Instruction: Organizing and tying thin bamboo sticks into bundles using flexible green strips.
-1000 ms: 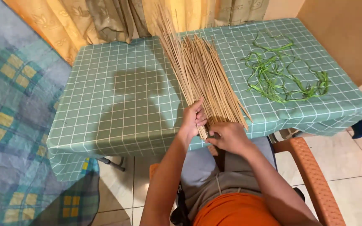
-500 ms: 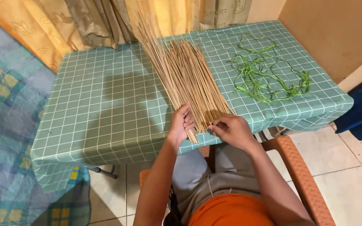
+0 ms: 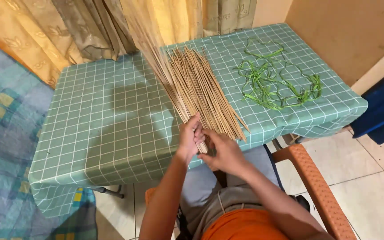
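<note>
Table [image 3: 112,120], covered with a green checked cloth, fills most of the head view and stands against yellow curtains [image 3: 90,26]. Patterned blue bedding [image 3: 1,146] lies to its left; an orange plastic chair [image 3: 316,186] carries the seated person at the near edge.

Bundle of thin tan sticks [image 3: 196,84] lies lengthwise across the middle of the table, fanned at the far end towards the curtains, gathered at the near end where it overhangs the table edge. Loose tangle of green strips [image 3: 276,82] lies on the right part of the table, well apart from the sticks and from both hands.

Left hand [image 3: 190,138] is closed around the near ends of the sticks, fingers wrapped over them. Right hand [image 3: 225,153] sits just beside it, touching the same stick ends from below; its fingers are curled in towards them, though whether they pinch a single stick or merely steady the bunch cannot be told.

Judgement: the step in hand appears to be gathering and squaring the stick ends into one tight bunch. The next move would call for a firm left-hand hold so the sticks do not splay, leaving the right hand free to work.
</note>
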